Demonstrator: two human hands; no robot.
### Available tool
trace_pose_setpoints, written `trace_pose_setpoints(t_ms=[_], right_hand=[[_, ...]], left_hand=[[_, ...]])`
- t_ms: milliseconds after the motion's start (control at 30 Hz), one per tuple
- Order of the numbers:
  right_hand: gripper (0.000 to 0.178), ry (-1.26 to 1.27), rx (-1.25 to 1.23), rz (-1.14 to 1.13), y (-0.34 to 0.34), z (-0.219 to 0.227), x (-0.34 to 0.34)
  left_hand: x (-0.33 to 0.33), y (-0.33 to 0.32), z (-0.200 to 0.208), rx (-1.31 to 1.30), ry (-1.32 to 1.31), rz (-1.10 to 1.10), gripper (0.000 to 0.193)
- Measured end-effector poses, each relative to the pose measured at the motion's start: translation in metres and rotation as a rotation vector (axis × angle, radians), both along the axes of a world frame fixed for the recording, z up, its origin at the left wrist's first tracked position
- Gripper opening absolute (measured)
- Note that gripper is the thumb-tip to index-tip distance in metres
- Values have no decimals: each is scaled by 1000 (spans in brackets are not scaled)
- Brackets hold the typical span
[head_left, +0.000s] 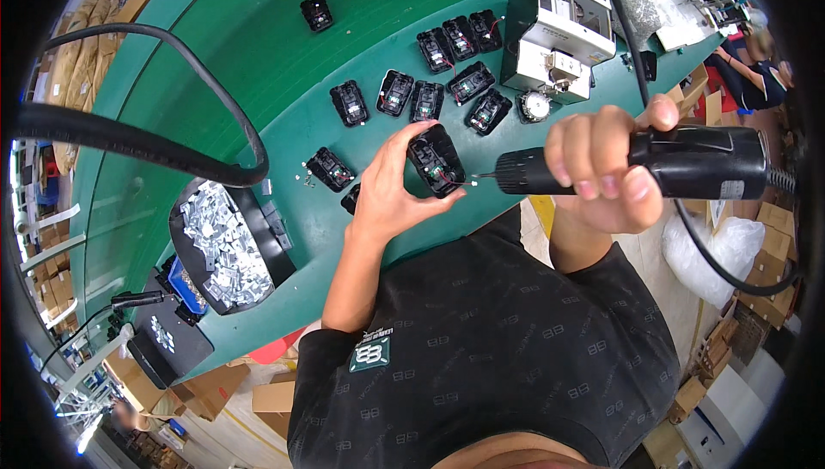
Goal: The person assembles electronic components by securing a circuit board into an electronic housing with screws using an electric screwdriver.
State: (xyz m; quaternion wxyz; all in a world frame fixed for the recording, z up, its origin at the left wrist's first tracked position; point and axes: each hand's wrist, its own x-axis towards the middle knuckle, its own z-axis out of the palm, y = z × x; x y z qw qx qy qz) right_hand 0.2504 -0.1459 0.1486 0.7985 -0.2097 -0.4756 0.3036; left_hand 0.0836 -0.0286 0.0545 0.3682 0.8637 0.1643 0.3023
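My left hand (393, 185) grips a black plastic housing (436, 159) between thumb and fingers, its open side showing a circuit board and thin wires with a small white connector. Wrapped round a black electric screwdriver (700, 162), my right hand (606, 168) holds it sideways. The screwdriver's bit points left, its tip close to the housing's right edge; whether they touch I cannot tell. More black housings (427, 101) lie beyond my left hand on the green table (301, 147). One housing (330, 169) lies left of my left wrist, with small loose parts beside it.
A black bin (279, 254) of metal plates stands at left, near a blue tray (187, 284) of small parts. A white and black machine (559, 30) stands at back right. Further housings (317, 12) lie on the green belt. A black cable (146, 138) crosses the left side. Another person (752, 78) is at far right.
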Motion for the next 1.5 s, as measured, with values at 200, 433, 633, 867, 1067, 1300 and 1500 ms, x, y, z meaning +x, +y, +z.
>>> trace_pose_setpoints(t_ms=[200, 433, 633, 867, 1067, 1300, 1500], right_hand=[[37, 45, -111, -37, 10, -13, -11], [36, 87, -138, -45, 15, -19, -12], [34, 46, -155, -66, 17, -20, -12], [31, 18, -106, -8, 15, -18, -13], [33, 2, -76, -17, 10, -17, -10], [32, -10, -89, -24, 10, -18, -11], [26, -12, -166, -103, 13, -13, -25]], left_hand=[[1, -3, 7, -46, -20, 5, 84], [5, -2, 8, -79, -58, -42, 81], [7, 1, 11, -66, -50, -44, 81], [6, 4, 11, -51, -71, -52, 81], [8, 4, 11, -7, -86, -53, 78], [10, 2, 14, -31, -113, -66, 78], [10, 4, 12, 29, -109, -72, 78]])
